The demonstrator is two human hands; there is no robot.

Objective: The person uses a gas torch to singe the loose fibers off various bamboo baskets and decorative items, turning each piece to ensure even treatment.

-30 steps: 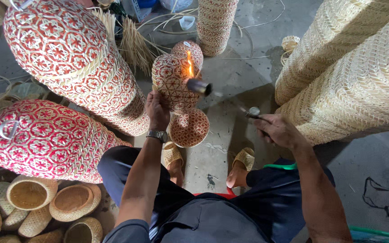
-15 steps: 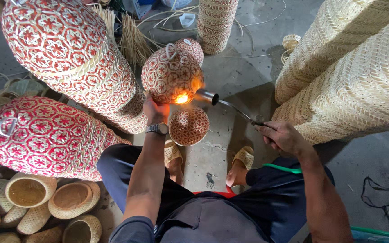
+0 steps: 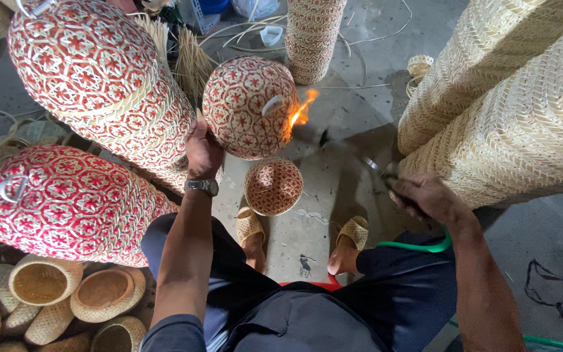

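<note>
Two hands engaged: left hand (image 3: 202, 151) closed under the raised red basket (image 3: 250, 107), right hand (image 3: 425, 195) gripping the torch (image 3: 353, 153). Since a second ago the basket has been turned and the flame (image 3: 301, 109) moved to its right side, so singeing is judged ongoing.

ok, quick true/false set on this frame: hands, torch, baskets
1. The left hand holds a round red-patterned woven basket up off the floor. True.
2. The right hand grips a torch whose flame plays on that basket. True.
3. The flame is out. False: an orange flame burns at the nozzle.
4. The person is barefoot. False: woven sandals are on the feet.
5. A smaller patterned basket sits on the floor below the held one. True.
</note>
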